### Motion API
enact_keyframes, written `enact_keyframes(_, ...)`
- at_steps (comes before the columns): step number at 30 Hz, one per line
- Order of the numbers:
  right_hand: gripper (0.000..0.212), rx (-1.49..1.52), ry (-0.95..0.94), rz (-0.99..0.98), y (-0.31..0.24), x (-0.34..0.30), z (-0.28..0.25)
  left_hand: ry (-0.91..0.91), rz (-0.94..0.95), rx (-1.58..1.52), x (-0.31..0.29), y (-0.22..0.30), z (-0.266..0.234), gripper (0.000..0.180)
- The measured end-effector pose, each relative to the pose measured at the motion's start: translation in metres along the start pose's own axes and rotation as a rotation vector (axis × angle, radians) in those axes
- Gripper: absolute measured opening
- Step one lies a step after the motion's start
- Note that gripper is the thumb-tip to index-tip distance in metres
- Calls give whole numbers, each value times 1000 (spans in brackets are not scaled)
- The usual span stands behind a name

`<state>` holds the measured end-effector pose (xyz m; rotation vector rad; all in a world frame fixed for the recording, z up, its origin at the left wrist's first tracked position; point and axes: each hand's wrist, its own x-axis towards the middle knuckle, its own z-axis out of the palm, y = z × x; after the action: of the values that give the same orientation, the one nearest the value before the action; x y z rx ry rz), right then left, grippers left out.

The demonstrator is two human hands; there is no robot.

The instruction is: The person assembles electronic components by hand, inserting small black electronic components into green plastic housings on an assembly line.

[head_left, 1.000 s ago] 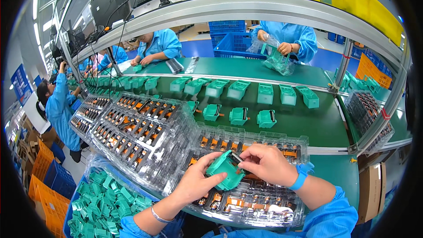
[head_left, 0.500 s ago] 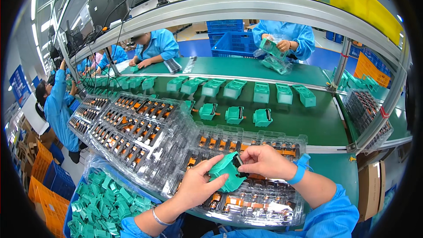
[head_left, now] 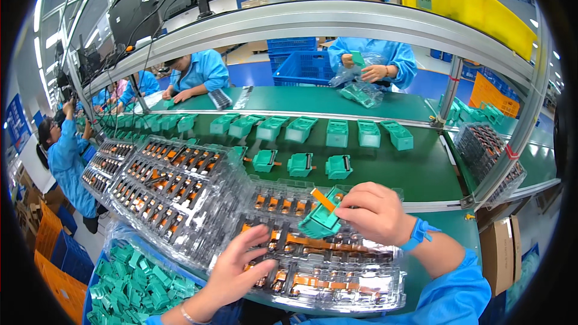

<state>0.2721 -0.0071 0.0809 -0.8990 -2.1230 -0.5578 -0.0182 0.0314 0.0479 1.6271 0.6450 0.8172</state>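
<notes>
My right hand [head_left: 378,212] grips a green plastic housing [head_left: 319,224] between thumb and fingers, tilted above a clear plastic tray [head_left: 338,307]. From the housing's upper side sticks out an orange ribbon cable [head_left: 323,199]. To its left, my left hand [head_left: 238,266] is empty, with fingers spread over the tray. Rows of small black parts with orange ribbons [head_left: 313,242] fill the tray's pockets. Several green housings fitted with black parts stand on the green belt beyond, such as one housing [head_left: 338,167].
More clear trays [head_left: 174,189] overlap to the left. A blue bin [head_left: 171,268] heaped with green housings stands at lower left. Another housing row [head_left: 301,129] lies farther back. An aluminium crossbar [head_left: 289,18] spans above, bearing a yellow bin [head_left: 469,15]. A co-worker [head_left: 373,63] stands opposite.
My left hand has let go of the green housing and moved down-left, opening. The right hand now holds the housing alone, turned so its orange ribbon shows. The whole view has shifted slightly.
</notes>
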Motion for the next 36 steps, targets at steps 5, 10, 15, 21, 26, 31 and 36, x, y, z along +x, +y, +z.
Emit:
enact_keyframes(5,23,-183,-49,-197,38,-13,-21,237,70,105,-34,2,-33,33)
enact_keyframes(10,18,-200,-14,238,107,-59,7,492,125,480,-91,16,-78,27)
enact_keyframes(15,19,60,-99,1303,194,-131,43,959,-94,655,-165,26,-121,23)
enact_keyframes(21,18,429,-88,1758,225,-146,74,969,-502,1543,-279,24,-169,22)
enact_keyframes(26,25,397,-228,1774,223,-141,73,1266,-498,1376,-412,-22,-234,32)
enact_keyframes(31,26,335,-143,1305,179,-78,39,1324,-526,1351,-403,-29,-245,32)
enact_keyframes(36,22,919,-516,975,38,49,28,1297,-392,1493,-371,-29,-249,27)
